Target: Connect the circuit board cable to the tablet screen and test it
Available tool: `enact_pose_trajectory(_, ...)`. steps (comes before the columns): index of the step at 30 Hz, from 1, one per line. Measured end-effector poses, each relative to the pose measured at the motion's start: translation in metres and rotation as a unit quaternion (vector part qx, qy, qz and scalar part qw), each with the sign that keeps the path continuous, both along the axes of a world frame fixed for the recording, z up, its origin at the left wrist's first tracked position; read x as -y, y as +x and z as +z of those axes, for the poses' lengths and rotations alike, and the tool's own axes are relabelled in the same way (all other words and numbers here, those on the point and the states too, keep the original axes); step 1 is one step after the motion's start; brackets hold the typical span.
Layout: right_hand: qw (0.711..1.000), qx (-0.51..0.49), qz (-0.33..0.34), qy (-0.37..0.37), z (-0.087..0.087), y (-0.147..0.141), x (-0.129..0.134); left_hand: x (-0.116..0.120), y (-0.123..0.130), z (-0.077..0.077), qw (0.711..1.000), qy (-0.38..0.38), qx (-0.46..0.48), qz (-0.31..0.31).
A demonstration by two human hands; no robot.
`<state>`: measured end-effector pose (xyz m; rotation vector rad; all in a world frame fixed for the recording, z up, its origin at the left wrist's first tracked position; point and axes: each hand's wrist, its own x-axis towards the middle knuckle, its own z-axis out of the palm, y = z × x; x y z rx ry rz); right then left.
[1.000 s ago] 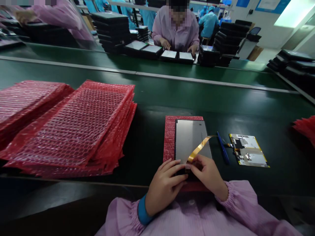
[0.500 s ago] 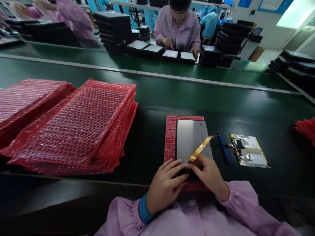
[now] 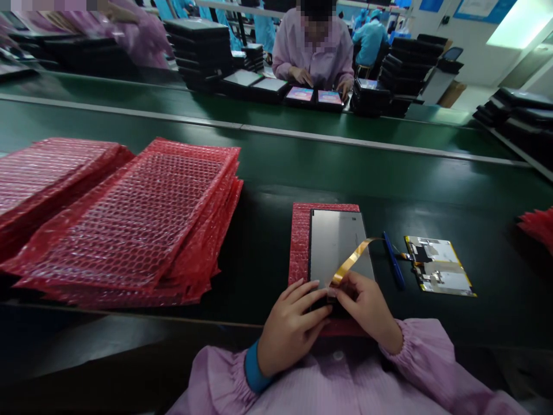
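Note:
A display panel (image 3: 332, 236) with a grey metal back lies on a red bubble-wrap bag (image 3: 299, 242) close to the table's front edge. My left hand (image 3: 296, 323) rests across the panel's lower left, fingers stretched out. My right hand (image 3: 365, 302) pinches the lower end of a golden flex cable (image 3: 352, 262) at the panel's near end. That cable rises to the right and reaches a blue pen-like stick (image 3: 393, 260). Right of the stick lies a battery-and-circuit-board assembly (image 3: 444, 266) with yellow edges. My fingertips hide the exact joint of the cable.
Stacks of red bubble-wrap bags (image 3: 129, 213) cover the left of the table. More red wrap (image 3: 538, 227) lies at the right edge. Across the green conveyor (image 3: 268, 155), a co-worker (image 3: 313, 52) handles tablets (image 3: 299, 95) between piles of black devices (image 3: 201, 55).
Two tablet screens before the co-worker opposite have turned from white to coloured pictures. A person at the far left has shifted an arm. My hands hold nearly the same pose.

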<state>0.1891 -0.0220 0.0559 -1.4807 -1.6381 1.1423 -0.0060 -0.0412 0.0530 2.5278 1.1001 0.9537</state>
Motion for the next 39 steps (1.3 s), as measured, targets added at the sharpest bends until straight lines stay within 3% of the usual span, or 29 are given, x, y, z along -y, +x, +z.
enact_pose_trajectory(31, 1.000, 0.015, 0.005, 0.010, 0.0005, -0.0012, -0.0002, -0.0020, -0.0002, -0.0032, 0.999, 0.033, -0.008, -0.008)
enact_pose_trajectory(39, 0.998, 0.039, -0.002, 0.041, 0.0001, -0.0025, 0.0004, -0.0013, -0.0023, -0.0030, 0.995, 0.077, -0.067, -0.017)
